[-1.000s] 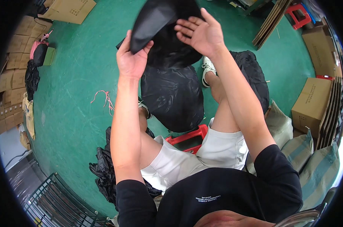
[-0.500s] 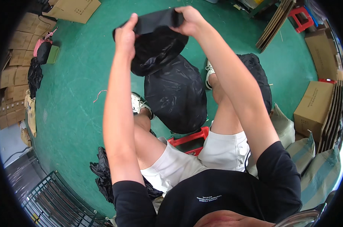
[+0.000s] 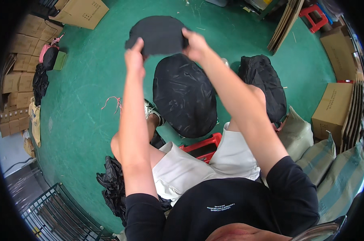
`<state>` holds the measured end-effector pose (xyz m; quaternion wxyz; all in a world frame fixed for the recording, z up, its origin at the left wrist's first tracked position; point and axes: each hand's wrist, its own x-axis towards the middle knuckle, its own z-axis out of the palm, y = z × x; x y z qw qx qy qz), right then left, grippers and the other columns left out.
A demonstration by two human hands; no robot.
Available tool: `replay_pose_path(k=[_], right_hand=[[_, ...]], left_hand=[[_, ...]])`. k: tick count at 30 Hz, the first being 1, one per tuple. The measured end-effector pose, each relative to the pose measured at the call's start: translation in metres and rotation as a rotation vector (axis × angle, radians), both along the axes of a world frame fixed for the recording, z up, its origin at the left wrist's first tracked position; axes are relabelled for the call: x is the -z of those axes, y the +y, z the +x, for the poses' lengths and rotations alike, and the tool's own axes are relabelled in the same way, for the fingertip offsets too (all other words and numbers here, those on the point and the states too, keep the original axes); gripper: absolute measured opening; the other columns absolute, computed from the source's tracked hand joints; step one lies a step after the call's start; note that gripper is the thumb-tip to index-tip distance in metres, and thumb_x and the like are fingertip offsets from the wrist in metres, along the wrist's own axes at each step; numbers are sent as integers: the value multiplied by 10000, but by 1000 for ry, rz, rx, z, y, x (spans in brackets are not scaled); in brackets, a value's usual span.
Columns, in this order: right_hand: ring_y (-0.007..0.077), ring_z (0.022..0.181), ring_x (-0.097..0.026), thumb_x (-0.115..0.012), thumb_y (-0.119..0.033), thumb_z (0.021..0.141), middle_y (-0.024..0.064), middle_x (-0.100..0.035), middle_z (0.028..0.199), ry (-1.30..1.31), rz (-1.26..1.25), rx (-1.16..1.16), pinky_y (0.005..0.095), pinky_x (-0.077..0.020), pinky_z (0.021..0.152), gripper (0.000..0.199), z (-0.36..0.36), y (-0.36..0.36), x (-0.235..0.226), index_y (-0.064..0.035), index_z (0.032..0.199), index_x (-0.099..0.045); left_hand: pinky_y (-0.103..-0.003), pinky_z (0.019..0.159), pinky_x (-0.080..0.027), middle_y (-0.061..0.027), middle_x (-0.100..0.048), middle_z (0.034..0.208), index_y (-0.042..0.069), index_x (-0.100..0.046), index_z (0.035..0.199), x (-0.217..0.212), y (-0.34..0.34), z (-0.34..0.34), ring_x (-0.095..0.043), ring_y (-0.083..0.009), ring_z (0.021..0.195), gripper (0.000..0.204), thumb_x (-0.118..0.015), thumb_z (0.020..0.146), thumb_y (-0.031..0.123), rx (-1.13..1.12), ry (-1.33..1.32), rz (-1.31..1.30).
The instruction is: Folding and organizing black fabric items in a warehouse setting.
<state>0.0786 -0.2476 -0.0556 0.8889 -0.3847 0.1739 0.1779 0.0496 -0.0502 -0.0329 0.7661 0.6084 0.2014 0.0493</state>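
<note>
Stretched out at arm's length, a limp black cover with a rounded far edge and a straighter near edge hangs between my hands. My left hand pinches its near left corner, thumb upward. At its right side my right hand grips the edge. Just below the held cover, a large rounded heap wrapped in shiny black material stands on the floor between my legs; what it contains is hidden.
Beside my right leg lies another black bundle. A red plastic stool is under me. Crumpled black plastic lies at my left. Woven sacks and a cardboard box stand right; stacked cartons line the left.
The held cover has swung up and away, from hanging down with a dark opening to lying flatter and rounded. Both hands have lowered slightly toward me. My right leg has shifted.
</note>
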Motion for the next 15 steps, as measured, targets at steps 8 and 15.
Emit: replay_pose_path(k=[8, 15], right_hand=[[300, 1227, -502, -536, -278, 951, 147, -529, 1331, 519, -117, 91, 501, -371, 1026, 462, -138, -24, 173, -1, 1315, -469], [298, 1148, -569, -607, -233, 876, 202, -603, 1206, 479, -850, 15, 413, -463, 912, 464, -198, -41, 195, 66, 1225, -543]], left_hand=[[-346, 563, -490, -62, -638, 945, 67, -584, 1068, 197, -41, -156, -607, -217, 744, 348, -588, 925, 384, -40, 612, -100], [-342, 494, -496, -82, -635, 883, 40, -588, 1013, 215, -68, -234, -612, -227, 666, 310, -597, 924, 337, -111, 687, -16]])
